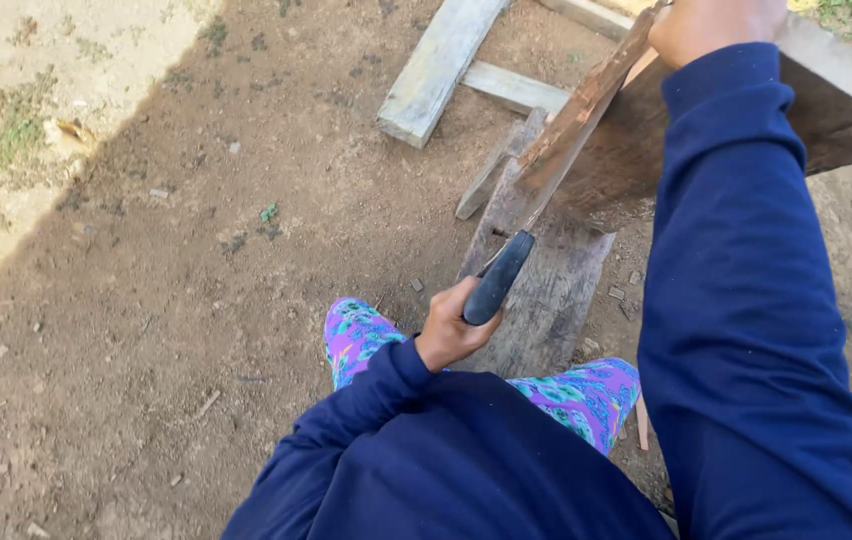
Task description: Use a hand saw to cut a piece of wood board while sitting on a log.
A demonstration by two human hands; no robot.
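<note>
My left hand (449, 328) is closed around the black handle of a long knife (498, 277). Its grey blade (546, 192) points up and to the right and lies against the lower end of a thin reddish strip of wood (586, 100). My right hand (711, 25), at the top edge of the view, grips the upper end of that strip and holds it slanted. The strip's lower end rests near a weathered grey plank (546, 290) on the ground. Both arms are in dark blue sleeves.
A thick dark board (836, 110) lies slanted behind the strip. Pale planks (438, 65) lie on bare dirt at the top. My knees in purple patterned trousers (586, 395) are below the plank. Small wood chips and stones dot the ground.
</note>
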